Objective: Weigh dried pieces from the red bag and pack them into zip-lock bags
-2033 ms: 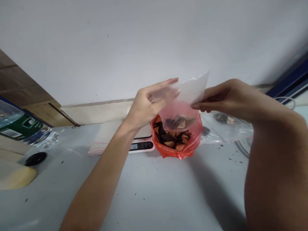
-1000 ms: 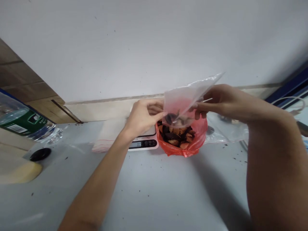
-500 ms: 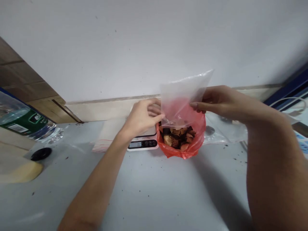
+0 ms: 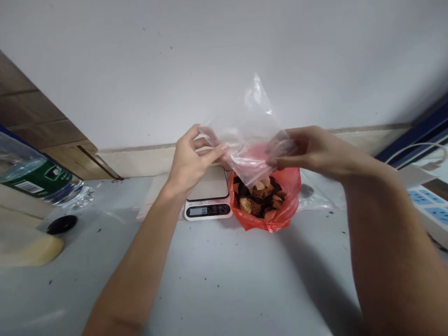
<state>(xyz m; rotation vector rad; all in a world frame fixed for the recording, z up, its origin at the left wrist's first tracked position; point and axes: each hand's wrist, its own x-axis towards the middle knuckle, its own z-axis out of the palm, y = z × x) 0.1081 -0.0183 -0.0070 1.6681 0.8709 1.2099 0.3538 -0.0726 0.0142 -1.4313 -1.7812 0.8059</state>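
A clear plastic bag [image 4: 248,123] hangs between my two hands, above an open red plastic bag. My left hand [image 4: 196,151] pinches its left side between thumb and fingers. On the right side my right hand [image 4: 301,149] grips it, with some fingertips seen through the film. Brown and dark dried pieces [image 4: 261,198] fill the red bag [image 4: 289,205], which stands on the table. Just left of it is a white digital kitchen scale [image 4: 208,210], partly under my left hand; its display appears to read 0.0.
Flat clear bags with red edges [image 4: 150,205] lie left of the scale, and more clear plastic [image 4: 320,193] lies right of the red bag. A large water bottle [image 4: 42,175], a black lid [image 4: 62,224] and a power strip [image 4: 427,200] are at the sides. A white wall [image 4: 140,84] rises behind.
My left hand has moved slightly left and up and now grips the clear bag's side. The bag has turned and spread between both hands, with one corner pointing up.
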